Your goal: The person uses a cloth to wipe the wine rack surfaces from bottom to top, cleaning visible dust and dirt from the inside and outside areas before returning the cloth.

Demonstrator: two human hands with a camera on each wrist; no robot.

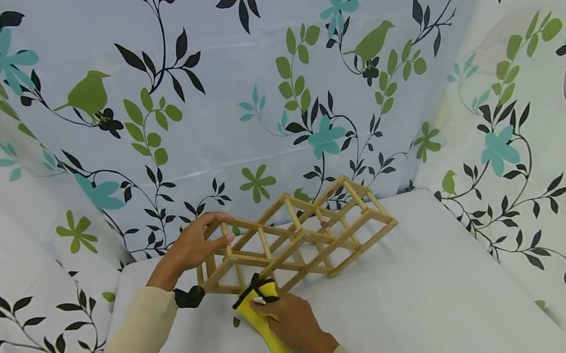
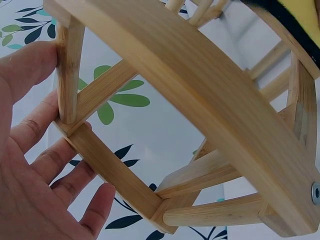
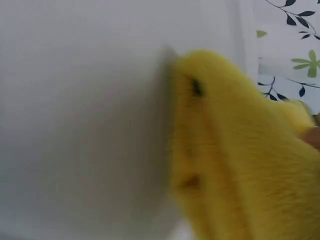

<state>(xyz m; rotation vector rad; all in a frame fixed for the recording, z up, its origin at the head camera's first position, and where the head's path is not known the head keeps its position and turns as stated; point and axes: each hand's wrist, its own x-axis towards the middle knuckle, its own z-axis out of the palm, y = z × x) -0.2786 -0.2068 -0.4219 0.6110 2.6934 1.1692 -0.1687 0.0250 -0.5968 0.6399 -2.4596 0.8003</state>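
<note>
A wooden lattice rack of slats and round dowels stands at the back of the white table. My left hand grips its left end; in the left wrist view the thumb and fingers lie about a corner dowel and slat. My right hand holds a folded yellow cloth with black edging, just in front of the rack's near left corner. Blurred in the right wrist view, the cloth is bunched close over the white surface and hides most of that hand.
A small brown piece lies on the white tabletop, left of the cloth. Patterned sheets with leaves and birds hang behind and at both sides. The rack stands close to the back sheet.
</note>
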